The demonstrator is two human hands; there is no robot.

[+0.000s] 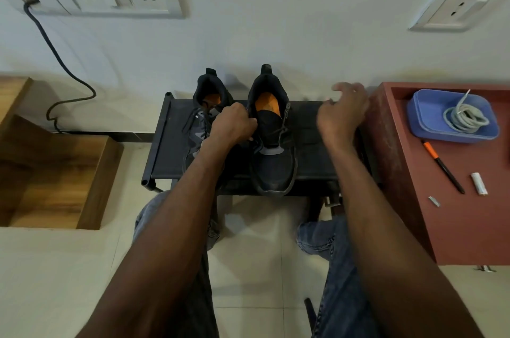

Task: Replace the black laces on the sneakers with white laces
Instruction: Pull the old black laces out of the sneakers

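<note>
Two black sneakers with orange insoles stand side by side on a low black stool (311, 144), heels toward the wall. My left hand (233, 125) grips the left edge of the right sneaker (273, 150) near its tongue; black laces show in its eyelets. The left sneaker (202, 105) lies partly hidden behind my left hand, its black laces loose. My right hand (343, 114) hovers blurred over the stool's right end, fingers loosely curled, holding nothing. The coiled white laces (465, 118) lie in a blue tray (425, 122) on the red-brown table at the right.
The red-brown table (455, 227) also carries a black and orange pen (443, 166), a small white tube (478, 183) and a small metal piece (434, 201). Wooden steps (52, 172) stand at the left. A black cable (63, 67) hangs from the wall sockets. My knees sit under the stool.
</note>
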